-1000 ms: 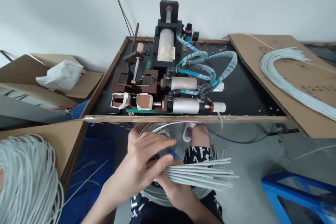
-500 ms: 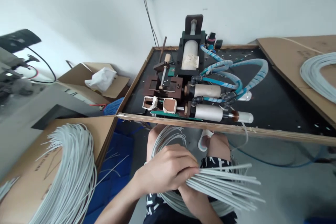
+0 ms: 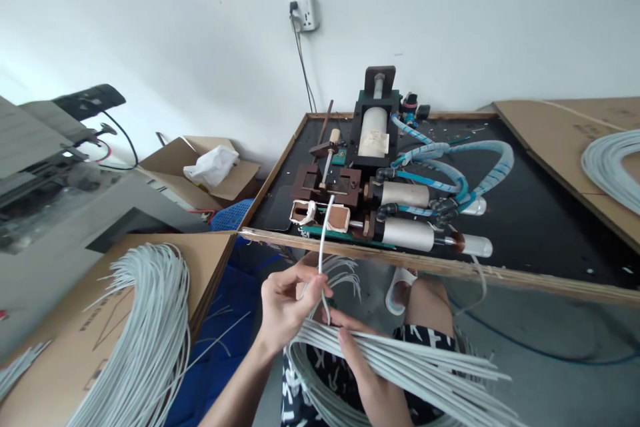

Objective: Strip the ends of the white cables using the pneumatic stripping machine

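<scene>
Between the thumb and fingers of my left hand [image 3: 293,303] is a single white cable [image 3: 323,233], its free end pointing up at the jaws of a pneumatic clamp machine [image 3: 333,183]. My right hand [image 3: 373,373] is closed round a bundle of white cables [image 3: 425,370] whose ends fan out to the right. The rest of that bundle loops over my lap, partly hidden by my hands. Just in front of the cable tip sit the machine's brown clamp blocks, with two silver cylinders [image 3: 407,233] beside them.
A wooden-edged black table [image 3: 525,233] carries the machine and its blue air hoses [image 3: 480,147]. At left, a heap of white cables [image 3: 145,327] lies on cardboard [image 3: 210,253]. An open box [image 3: 170,160] stands behind it. Another cable coil [image 3: 610,167] rests at right.
My left hand has moved off the bundle, up and left, and now holds one cable up toward the clamp. The right hand keeps the bundle. The view has tilted upward.
</scene>
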Demonstrator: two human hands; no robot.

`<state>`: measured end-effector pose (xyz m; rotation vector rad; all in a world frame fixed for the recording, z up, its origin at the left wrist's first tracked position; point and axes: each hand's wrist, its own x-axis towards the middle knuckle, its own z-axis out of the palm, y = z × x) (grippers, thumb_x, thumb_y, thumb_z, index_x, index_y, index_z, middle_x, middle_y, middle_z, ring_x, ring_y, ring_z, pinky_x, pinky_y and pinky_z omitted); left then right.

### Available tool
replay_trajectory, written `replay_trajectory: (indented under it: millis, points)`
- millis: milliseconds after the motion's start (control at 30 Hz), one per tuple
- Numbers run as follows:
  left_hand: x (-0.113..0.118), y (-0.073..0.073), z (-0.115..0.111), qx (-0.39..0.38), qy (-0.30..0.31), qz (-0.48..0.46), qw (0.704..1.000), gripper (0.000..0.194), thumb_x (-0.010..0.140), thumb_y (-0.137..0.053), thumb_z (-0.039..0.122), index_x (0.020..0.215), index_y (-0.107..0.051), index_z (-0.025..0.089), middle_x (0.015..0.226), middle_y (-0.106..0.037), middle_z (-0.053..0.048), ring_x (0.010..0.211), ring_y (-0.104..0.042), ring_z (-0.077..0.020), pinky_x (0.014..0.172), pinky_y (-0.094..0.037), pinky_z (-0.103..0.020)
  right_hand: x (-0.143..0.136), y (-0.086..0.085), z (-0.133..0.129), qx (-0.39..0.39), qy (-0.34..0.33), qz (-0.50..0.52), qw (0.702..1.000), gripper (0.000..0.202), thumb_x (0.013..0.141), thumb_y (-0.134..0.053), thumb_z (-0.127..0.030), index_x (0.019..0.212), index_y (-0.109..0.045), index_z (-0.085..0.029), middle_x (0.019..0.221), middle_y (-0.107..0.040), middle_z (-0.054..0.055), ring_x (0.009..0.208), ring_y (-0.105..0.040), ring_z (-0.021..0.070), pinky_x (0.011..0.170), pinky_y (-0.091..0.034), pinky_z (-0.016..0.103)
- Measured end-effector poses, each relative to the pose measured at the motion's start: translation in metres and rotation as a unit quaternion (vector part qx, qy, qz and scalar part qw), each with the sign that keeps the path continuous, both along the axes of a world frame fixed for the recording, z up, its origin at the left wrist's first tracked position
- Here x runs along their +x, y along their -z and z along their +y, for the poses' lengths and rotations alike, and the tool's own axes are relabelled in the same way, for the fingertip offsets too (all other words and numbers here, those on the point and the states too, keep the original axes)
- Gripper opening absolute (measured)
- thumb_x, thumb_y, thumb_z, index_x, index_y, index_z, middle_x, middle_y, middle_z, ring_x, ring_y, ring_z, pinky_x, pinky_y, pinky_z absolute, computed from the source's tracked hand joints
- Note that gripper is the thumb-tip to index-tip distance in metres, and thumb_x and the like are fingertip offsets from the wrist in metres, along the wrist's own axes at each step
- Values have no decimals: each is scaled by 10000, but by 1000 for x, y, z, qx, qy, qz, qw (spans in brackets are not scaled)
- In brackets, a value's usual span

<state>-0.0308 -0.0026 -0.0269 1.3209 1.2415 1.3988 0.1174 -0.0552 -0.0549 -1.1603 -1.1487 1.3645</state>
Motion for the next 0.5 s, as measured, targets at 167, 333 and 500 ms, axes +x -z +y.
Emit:
replay_trajectory:
  millis: [167,333,500]
  points:
    - [-14,2,13,39,-110,48,992,252,865,-715,325,671,-696,165,549,-669,-5,481,-596,-125,502,-497,-215,6,-1,4,1,-26,6,1000,414,924,-631,-612,1082,-827,-284,1072,-817,69,1031,-773,308,997,-596,424]
    - [-20,-1,21,64,-113,115,985,241,869,-699,319,685,-706,164,575,-687,-7,521,-626,-132,541,-508,-211,11,-2,6,-2,-40,-14,999,393,925,-637,-601,1057,-835,-288,1060,-820,65,1001,-785,289,932,-627,347]
    - [-11,-4,18,98,-171,199,960,210,870,-678,266,687,-711,169,579,-695,-3,500,-593,-117,506,-472,-194,13,0,9,-15,-53,-15,998,464,898,-621,-667,1026,-843,-280,1058,-818,75,989,-788,294,928,-629,365]
